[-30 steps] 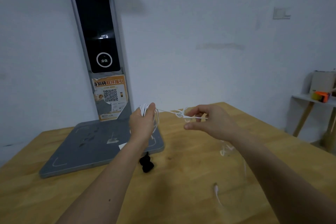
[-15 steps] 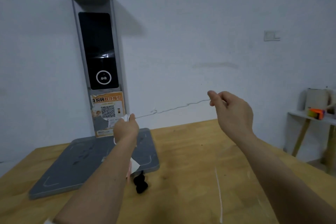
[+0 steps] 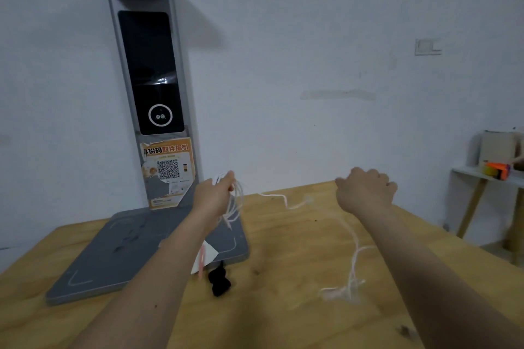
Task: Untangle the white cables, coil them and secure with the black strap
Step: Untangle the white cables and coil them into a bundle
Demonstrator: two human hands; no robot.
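Coiling partly done — left hand (image 3: 215, 195) grips a small bundle of white cables (image 3: 236, 201) in curled fingers, loops hanging below it over the grey scanner base (image 3: 113, 258). Loose length runs right, sagging to the wooden table (image 3: 297, 306), with a tangled clump near the right forearm. Right hand (image 3: 364, 190) fingers curled; cannot tell if they pinch the cable. Black strap (image 3: 218, 282) lies untouched on the table by the base — rest of coiling and strapping still left, I'd judge
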